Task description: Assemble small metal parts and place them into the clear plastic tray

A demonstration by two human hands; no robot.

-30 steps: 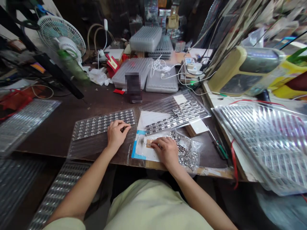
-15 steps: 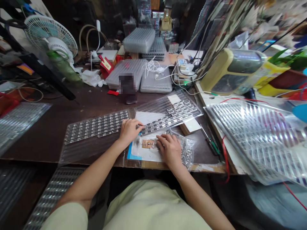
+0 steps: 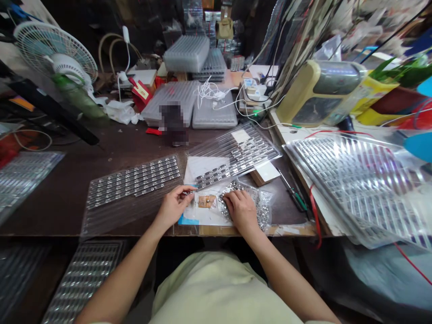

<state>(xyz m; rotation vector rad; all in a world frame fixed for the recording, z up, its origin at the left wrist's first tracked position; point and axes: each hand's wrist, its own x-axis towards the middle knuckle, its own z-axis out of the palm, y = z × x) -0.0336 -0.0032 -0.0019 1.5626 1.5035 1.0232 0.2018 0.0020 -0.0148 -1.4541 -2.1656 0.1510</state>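
My left hand (image 3: 175, 204) is closed in a pinch, with a small metal part just showing at its fingertips, left of a small orange-brown block (image 3: 206, 201) on a white board (image 3: 211, 218) with blue tape. Over a clear bag of small shiny metal pieces (image 3: 263, 211), my right hand (image 3: 242, 209) has its fingers bent together at the pile; what they hold is hidden. A clear ribbed tray (image 3: 114, 218) with rows of metal parts lies to the left. Behind the board, another clear tray (image 3: 216, 150), partly filled with similar parts, lies at a slant.
A green-handled screwdriver (image 3: 299, 200) lies right of the bag. Large clear trays (image 3: 357, 180) are stacked at the right. Further back are closed plastic trays (image 3: 214, 114), a tangled white cable (image 3: 211, 92), a fan (image 3: 57, 54) and a green bottle (image 3: 74, 94).
My left hand went from the left tray to the near end of the slanted tray, then down beside the brown block. My right hand moved off the block to the pile of metal pieces.
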